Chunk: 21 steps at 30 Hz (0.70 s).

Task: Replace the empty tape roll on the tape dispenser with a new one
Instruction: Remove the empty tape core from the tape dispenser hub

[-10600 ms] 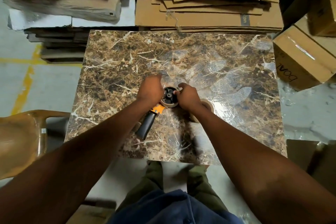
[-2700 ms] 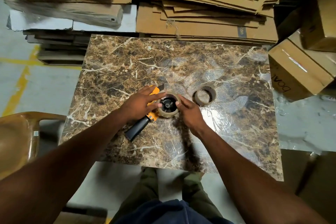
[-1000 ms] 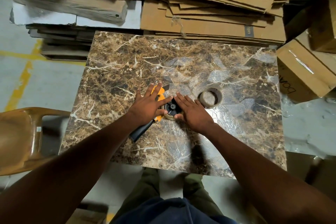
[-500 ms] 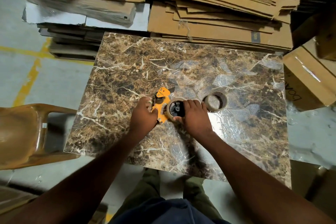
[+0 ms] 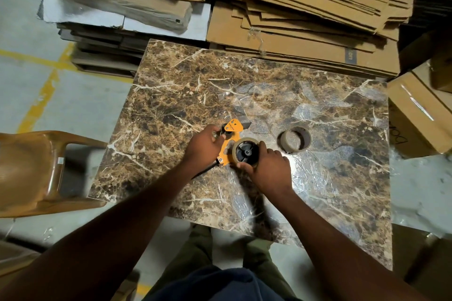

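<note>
An orange tape dispenser (image 5: pixel 231 132) with a black handle lies on the marble-patterned table (image 5: pixel 186 85). A brown tape roll (image 5: pixel 244 152) sits on the dispenser's black hub. My left hand (image 5: pixel 204 145) grips the dispenser's frame near the handle, which it mostly hides. Fingers of my right hand (image 5: pixel 267 168) curl around the near and right side of the tape roll. A bare cardboard core (image 5: pixel 295 140) lies flat on the table, to the right of the dispenser and apart from both hands.
Flattened cardboard sheets (image 5: pixel 305 14) are stacked behind the table. Closed cartons (image 5: pixel 418 115) stand at the right edge. A brown plastic chair (image 5: pixel 31 168) is at the left. Clear film (image 5: pixel 315 176) covers the table's right half.
My left hand has shifted from lying flat over the dispenser to gripping its frame from the left, exposing the orange plate. My right hand stays on the tape roll.
</note>
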Each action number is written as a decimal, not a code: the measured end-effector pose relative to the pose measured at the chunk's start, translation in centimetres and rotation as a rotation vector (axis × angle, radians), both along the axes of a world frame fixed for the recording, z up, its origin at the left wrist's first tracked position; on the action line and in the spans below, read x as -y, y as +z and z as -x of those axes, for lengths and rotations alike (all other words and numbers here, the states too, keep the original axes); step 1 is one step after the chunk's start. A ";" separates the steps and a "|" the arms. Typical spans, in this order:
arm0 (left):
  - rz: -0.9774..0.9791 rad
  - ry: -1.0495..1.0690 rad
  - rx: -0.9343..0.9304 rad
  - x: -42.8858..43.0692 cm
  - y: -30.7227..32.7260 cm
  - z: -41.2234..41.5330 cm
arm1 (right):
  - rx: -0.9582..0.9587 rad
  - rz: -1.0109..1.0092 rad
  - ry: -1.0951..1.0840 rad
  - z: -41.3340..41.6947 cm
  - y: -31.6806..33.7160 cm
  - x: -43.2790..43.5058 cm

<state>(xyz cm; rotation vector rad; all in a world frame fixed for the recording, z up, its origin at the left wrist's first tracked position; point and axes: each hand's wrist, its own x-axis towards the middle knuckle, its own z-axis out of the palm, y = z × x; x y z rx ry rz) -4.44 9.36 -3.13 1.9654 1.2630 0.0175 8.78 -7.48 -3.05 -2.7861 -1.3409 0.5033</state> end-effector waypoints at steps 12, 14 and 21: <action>-0.196 -0.045 -0.084 0.1 0.3 0.1 | -0.061 0.027 0.036 -0.9 -0.4 0.1; -0.387 -0.232 -0.076 0.4 0.5 0.2 | -0.086 0.027 0.046 -1.3 -0.4 0.0; -0.262 -0.440 -0.191 1.7 -0.5 -0.1 | -0.180 0.039 0.061 -2.1 -0.1 -0.4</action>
